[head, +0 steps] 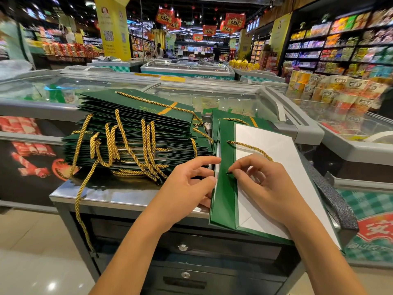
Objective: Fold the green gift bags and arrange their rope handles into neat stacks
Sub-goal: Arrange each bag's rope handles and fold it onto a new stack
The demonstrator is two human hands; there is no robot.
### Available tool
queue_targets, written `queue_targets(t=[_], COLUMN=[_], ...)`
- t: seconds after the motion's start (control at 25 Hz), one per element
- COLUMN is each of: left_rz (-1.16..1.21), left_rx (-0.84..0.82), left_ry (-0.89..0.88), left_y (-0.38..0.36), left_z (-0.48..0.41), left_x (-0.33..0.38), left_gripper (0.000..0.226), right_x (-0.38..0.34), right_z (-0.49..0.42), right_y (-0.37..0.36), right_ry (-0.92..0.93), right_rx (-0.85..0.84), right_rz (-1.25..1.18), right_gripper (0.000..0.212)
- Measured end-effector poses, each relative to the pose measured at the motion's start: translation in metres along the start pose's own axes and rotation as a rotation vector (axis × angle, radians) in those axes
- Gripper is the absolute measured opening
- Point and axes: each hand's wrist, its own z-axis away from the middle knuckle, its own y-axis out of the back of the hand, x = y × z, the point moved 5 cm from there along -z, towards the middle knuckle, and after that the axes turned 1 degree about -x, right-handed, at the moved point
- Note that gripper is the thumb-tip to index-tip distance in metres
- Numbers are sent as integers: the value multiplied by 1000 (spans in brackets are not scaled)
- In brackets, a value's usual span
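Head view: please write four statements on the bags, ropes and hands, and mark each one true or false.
1. The right hand pinches the dark tip of a gold rope. True.
2. The stack of bags lies right of the flat bag. False: it lies left.
3. The flat bag shows a white inside. True.
4. No rope hangs over the table edge. False: one hanging rope drops at the left.

Steel bench (119, 196), drawers below. Left half carried a tall, slumped stack of folded green bags (136, 133), with gold ropes spilling toward the near side. One rope (79, 209) hung over the near-left edge. On the right lay a flat green bag (225, 188), white inside up, its rope handle (251, 149) across it. The bag overhung the near edge.
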Motion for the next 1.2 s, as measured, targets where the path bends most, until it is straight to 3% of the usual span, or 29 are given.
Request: queue_targets(t=[0.4, 0.6, 1.04, 1.2], left_rz=[-45, -104, -207, -239], left_rx=[22, 45, -18, -4], left_ry=[-43, -56, -21, -29], left_y=[-4, -7, -11, -13], left_z=[1, 3, 2, 0], left_x=[2, 7, 12, 15], left_gripper=[39, 37, 34, 15], right_x=[-5, -6, -17, -18], right_z=[0, 0, 2, 1], right_y=[1, -6, -7, -6], right_ry=[74, 169, 142, 143], right_rx=[22, -67, -7, -5], right_rz=[-25, 129, 184, 156], right_gripper=[30, 50, 41, 39])
